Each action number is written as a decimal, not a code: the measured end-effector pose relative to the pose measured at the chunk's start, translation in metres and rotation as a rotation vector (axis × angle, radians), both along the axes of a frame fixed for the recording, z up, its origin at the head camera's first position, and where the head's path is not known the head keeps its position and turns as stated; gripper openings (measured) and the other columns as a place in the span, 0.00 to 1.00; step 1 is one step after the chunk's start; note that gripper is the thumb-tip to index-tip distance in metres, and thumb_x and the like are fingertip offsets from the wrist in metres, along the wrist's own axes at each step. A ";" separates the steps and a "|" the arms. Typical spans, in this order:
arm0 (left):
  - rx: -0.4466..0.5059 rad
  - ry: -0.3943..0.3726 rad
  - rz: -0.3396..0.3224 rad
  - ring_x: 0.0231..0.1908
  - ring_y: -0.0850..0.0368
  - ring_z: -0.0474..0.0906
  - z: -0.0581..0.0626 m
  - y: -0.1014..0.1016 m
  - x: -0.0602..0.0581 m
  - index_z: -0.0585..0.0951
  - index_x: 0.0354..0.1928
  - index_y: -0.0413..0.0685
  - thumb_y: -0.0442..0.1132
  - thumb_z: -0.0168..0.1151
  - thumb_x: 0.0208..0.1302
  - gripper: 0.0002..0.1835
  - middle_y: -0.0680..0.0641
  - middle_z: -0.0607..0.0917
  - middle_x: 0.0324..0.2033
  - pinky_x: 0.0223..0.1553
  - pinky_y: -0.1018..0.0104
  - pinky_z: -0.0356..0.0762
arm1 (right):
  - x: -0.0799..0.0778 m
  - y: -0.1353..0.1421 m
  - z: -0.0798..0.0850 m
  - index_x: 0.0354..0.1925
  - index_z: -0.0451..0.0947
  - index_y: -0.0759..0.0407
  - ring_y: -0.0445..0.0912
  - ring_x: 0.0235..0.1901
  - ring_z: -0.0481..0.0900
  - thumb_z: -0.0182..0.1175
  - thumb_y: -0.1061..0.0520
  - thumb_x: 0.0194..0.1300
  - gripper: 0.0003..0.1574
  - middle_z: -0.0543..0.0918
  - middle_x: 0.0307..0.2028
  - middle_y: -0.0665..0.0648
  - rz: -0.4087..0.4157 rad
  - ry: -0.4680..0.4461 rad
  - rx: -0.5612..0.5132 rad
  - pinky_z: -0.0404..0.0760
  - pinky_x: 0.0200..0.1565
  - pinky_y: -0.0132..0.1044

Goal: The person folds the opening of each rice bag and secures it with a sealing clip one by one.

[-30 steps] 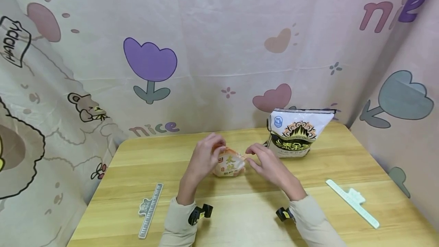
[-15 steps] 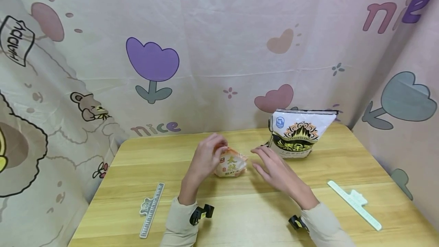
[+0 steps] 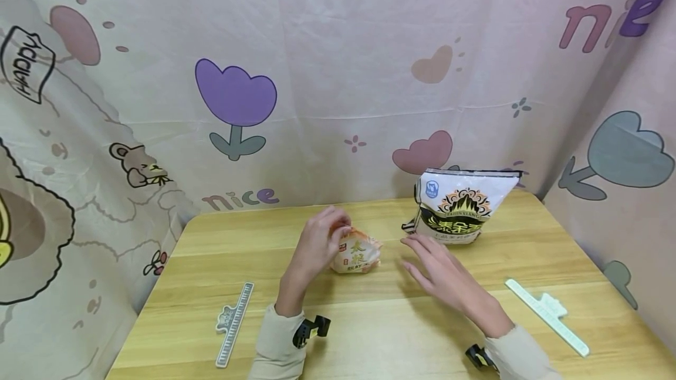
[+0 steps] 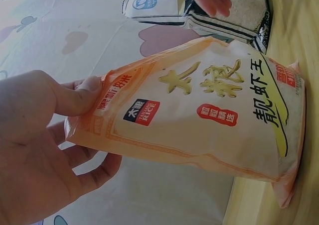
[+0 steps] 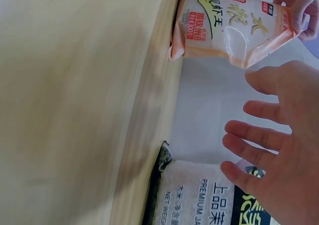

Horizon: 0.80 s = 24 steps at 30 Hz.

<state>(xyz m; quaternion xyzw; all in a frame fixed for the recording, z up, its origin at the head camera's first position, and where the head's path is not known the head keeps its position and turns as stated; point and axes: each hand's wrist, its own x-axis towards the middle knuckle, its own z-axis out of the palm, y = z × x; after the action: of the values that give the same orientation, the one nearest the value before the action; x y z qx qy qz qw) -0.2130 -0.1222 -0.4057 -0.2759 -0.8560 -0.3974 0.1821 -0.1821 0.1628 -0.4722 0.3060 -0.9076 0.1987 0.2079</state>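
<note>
A small orange and white rice bag [image 3: 357, 255] stands upright on the wooden table. My left hand [image 3: 318, 242] pinches its top left corner between thumb and fingers, as the left wrist view shows up close on the rice bag [image 4: 199, 110]. To the right, my right hand [image 3: 443, 271] is held above the table with its fingers spread and nothing in them. It is apart from the orange bag and lies in front of a larger white and black rice bag [image 3: 458, 204], whose printed lower part shows in the right wrist view. The right hand [image 5: 284, 135] does not visibly hold either bag.
On the table [image 3: 369, 333], a grey long bag clip [image 3: 234, 324] lies to the left of my left forearm. A mint-green long bag clip [image 3: 548, 315] lies at the right. Behind the table hangs a printed curtain [image 3: 327, 63], which also covers both sides.
My right hand has let go of the orange rice bag's right top corner and drawn away to the right, its fingers spreading. My left hand keeps its pinch on the other corner.
</note>
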 end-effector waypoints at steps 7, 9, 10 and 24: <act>0.004 -0.001 0.001 0.39 0.57 0.82 0.000 0.000 -0.001 0.83 0.36 0.45 0.28 0.67 0.67 0.05 0.51 0.82 0.35 0.43 0.62 0.84 | 0.009 0.011 0.000 0.68 0.72 0.62 0.60 0.63 0.75 0.67 0.53 0.68 0.34 0.76 0.64 0.63 -0.035 -0.039 0.023 0.73 0.63 0.62; 0.005 -0.001 0.002 0.39 0.57 0.82 0.000 0.000 0.000 0.82 0.36 0.45 0.27 0.67 0.67 0.05 0.51 0.82 0.35 0.43 0.62 0.84 | 0.011 0.013 0.000 0.68 0.71 0.63 0.61 0.63 0.74 0.67 0.53 0.68 0.34 0.76 0.64 0.64 -0.040 -0.044 0.025 0.72 0.63 0.62; 0.005 -0.001 0.001 0.39 0.56 0.82 0.000 0.000 0.000 0.82 0.36 0.45 0.27 0.67 0.67 0.05 0.51 0.82 0.35 0.43 0.62 0.84 | 0.011 0.015 -0.001 0.68 0.71 0.63 0.61 0.63 0.74 0.68 0.53 0.68 0.35 0.76 0.64 0.64 -0.043 -0.045 0.022 0.73 0.63 0.62; 0.001 -0.013 -0.005 0.40 0.56 0.82 0.000 -0.001 -0.001 0.83 0.36 0.44 0.29 0.67 0.67 0.03 0.50 0.82 0.36 0.44 0.63 0.84 | 0.023 0.036 -0.004 0.66 0.73 0.65 0.63 0.62 0.75 0.69 0.54 0.66 0.35 0.77 0.63 0.67 -0.081 -0.018 0.028 0.72 0.61 0.67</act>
<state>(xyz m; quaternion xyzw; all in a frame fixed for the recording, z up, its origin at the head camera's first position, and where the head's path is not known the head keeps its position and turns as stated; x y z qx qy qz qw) -0.2140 -0.1234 -0.4059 -0.2752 -0.8563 -0.4002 0.1758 -0.1587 0.1984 -0.4760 0.2700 -0.9238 0.1798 0.2033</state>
